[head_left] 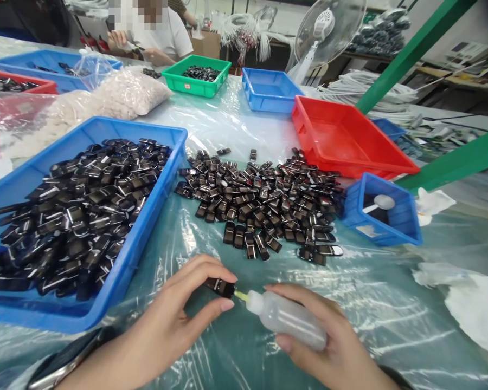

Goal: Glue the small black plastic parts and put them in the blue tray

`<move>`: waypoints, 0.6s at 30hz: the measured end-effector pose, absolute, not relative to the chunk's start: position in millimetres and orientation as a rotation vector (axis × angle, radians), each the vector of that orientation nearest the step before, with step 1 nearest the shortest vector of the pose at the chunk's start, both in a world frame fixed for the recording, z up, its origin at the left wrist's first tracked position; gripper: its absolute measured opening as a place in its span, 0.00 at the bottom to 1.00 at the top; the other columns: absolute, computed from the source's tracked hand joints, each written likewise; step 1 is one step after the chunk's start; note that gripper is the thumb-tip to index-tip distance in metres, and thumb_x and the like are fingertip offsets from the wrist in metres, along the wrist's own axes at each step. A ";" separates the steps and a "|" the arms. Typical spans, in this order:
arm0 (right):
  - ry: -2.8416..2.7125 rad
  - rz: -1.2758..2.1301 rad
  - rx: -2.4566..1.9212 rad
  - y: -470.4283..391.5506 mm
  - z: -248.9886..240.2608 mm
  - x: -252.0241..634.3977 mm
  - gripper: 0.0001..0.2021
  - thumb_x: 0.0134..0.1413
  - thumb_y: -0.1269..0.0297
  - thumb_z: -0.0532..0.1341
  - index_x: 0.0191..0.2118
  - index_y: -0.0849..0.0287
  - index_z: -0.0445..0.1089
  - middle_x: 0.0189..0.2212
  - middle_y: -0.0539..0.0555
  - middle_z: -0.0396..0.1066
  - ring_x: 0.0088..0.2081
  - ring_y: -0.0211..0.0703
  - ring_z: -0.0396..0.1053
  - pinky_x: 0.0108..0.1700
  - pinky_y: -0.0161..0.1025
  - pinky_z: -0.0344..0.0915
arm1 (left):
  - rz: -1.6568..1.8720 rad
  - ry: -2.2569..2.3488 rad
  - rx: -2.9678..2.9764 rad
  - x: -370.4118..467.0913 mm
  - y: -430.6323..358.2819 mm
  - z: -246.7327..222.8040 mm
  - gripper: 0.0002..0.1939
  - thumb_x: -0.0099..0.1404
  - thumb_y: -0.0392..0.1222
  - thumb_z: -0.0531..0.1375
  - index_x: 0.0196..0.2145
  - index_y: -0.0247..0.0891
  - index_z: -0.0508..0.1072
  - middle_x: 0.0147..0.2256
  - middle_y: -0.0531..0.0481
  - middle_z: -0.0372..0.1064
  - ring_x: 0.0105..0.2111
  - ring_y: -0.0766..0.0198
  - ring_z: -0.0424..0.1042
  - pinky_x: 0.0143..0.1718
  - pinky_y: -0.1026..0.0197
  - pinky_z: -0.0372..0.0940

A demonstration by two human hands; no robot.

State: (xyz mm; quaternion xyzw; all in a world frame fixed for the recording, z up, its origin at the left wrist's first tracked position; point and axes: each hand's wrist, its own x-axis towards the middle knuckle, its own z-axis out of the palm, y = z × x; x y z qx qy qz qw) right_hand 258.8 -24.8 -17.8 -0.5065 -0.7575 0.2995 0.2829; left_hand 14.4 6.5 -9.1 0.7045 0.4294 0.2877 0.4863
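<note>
head view, left hand [171, 307], part-hidden black piece [222, 287]

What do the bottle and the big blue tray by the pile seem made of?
Bottle: probably soft plastic, cloudy and smooth; it looks translucent, with blurred highlights.

Tray: likely rigid moulded plastic, semi-gloss; one even blue throughout, with rounded corners and light glinting off the rim.

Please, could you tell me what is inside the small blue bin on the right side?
The small blue bin holds a pale, spoon-like scoop and something dark beneath it. The near wall hides the bottom, so what lies there cannot be told.
</note>
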 end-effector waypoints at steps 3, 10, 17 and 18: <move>-2.051 0.777 -1.371 -25.8 -18.3 261.0 0.22 0.49 0.59 0.68 0.50 0.44 0.65 0.40 0.48 0.76 0.36 0.44 0.76 0.40 0.38 0.74 | 0.694 1.039 1.714 14.5 7.5 -9.2 0.08 0.69 0.36 0.57 0.44 0.48 0.67 0.42 0.54 0.66 0.44 0.62 0.67 0.44 0.62 0.62; -2.093 0.720 -1.384 -24.4 -17.7 260.4 0.21 0.51 0.56 0.67 0.51 0.43 0.64 0.40 0.47 0.76 0.37 0.41 0.76 0.41 0.37 0.74 | 0.665 1.031 1.701 14.0 7.1 -6.7 0.09 0.69 0.36 0.57 0.43 0.49 0.66 0.42 0.56 0.66 0.45 0.63 0.66 0.44 0.63 0.60; -2.045 0.674 -1.333 -23.7 -15.2 256.4 0.18 0.51 0.57 0.66 0.48 0.47 0.68 0.37 0.49 0.77 0.34 0.41 0.77 0.36 0.35 0.75 | 0.709 1.023 1.699 14.0 6.1 -9.3 0.09 0.68 0.35 0.58 0.43 0.50 0.67 0.41 0.57 0.66 0.43 0.64 0.67 0.43 0.64 0.61; -2.050 0.678 -1.340 -23.9 -15.4 256.7 0.18 0.51 0.57 0.66 0.49 0.46 0.68 0.38 0.49 0.77 0.34 0.41 0.76 0.37 0.35 0.75 | 0.710 1.020 1.701 14.1 6.5 -9.4 0.10 0.68 0.35 0.58 0.43 0.50 0.67 0.41 0.57 0.66 0.43 0.64 0.67 0.44 0.64 0.61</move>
